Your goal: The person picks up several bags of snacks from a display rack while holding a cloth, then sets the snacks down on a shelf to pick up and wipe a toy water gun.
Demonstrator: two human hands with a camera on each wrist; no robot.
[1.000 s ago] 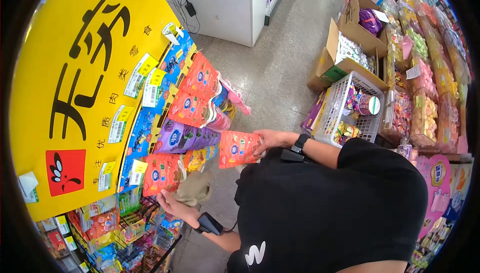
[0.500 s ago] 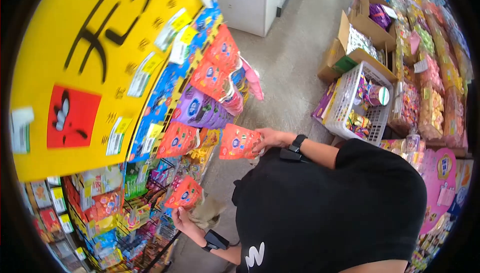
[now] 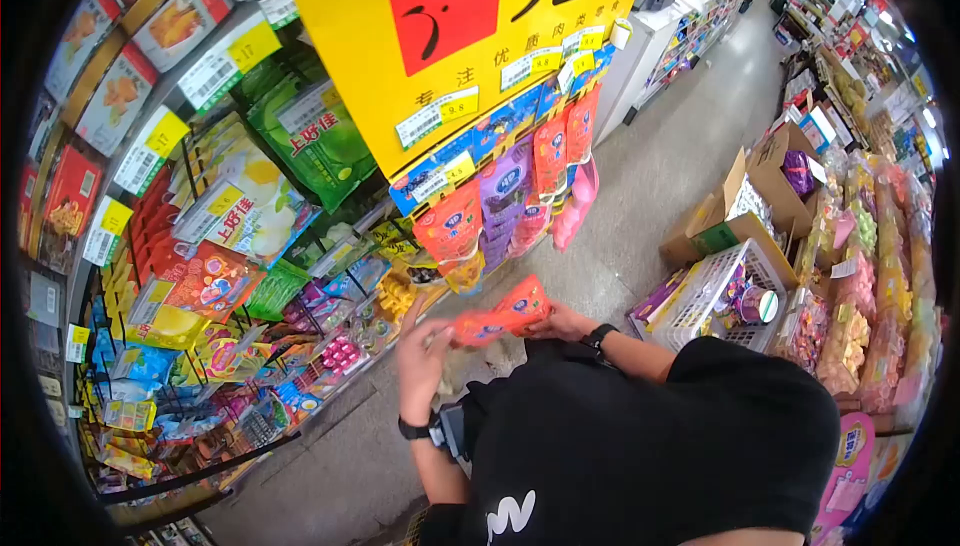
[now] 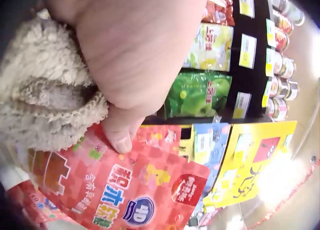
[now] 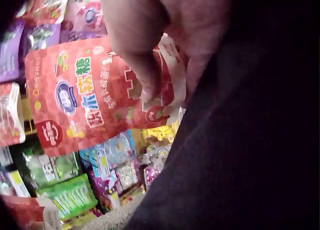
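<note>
My left hand (image 3: 425, 356) pinches a red gummy candy bag (image 4: 150, 190), with the thumb flat on its printed front. A fluffy grey-beige cloth (image 4: 45, 94) is bunched beside that hand, under the palm. My right hand (image 3: 562, 324) grips a second red gummy candy bag (image 5: 85, 94) by one end, thumb on the front. Both bags are close together in front of the body and overlap in the head view. Ahead of them, similar red bags (image 3: 450, 226) and purple bags (image 3: 505, 191) hang on a rack under a yellow sign (image 3: 350, 36).
Left of me, a shelf holds snack packs, among them a green bag (image 3: 310, 136) and several price tags. On the right stand a white plastic basket (image 3: 690, 311), an open cardboard box (image 3: 735, 236) and bins of wrapped sweets (image 3: 860, 286). An aisle (image 3: 655, 166) runs ahead.
The left hand has brought its red bag away from the rack, to the right, up against the bag in the right hand. The head view has swung left, showing more snack shelf.
</note>
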